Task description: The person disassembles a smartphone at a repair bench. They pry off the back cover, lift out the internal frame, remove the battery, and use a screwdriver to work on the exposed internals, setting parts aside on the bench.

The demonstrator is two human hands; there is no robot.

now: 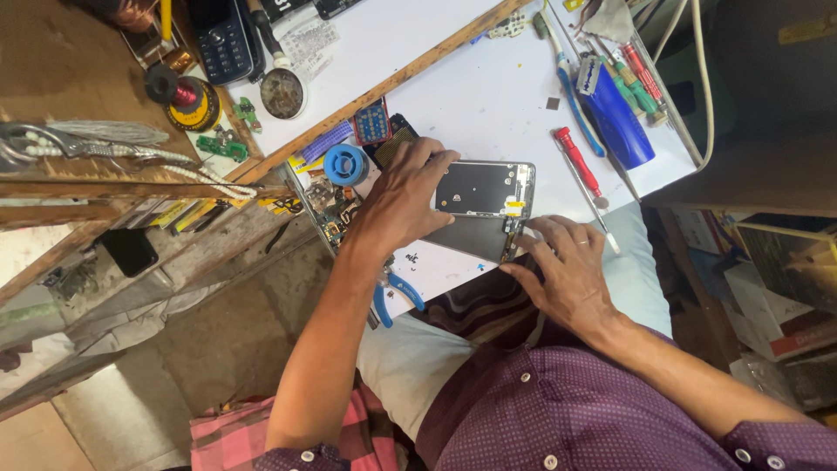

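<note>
An opened smartphone (485,196) with its back cover off lies on the white worktop (488,96), its dark inner plate and metal frame showing. My left hand (403,202) rests over the phone's left end, fingers curled on its upper edge, gripping it. My right hand (565,269), a ring on one finger, sits at the phone's lower right corner with fingertips touching the frame edge. No tool shows in that hand.
A red-handled screwdriver (577,163), a blue bottle (617,124) and a toothbrush (565,74) lie to the right. A blue tape roll (346,164) and circuit boards sit left of the phone. Blue-handled pliers (394,295) lie at the worktop's near edge. A keypad phone (222,39) and a round tin (283,92) lie further back.
</note>
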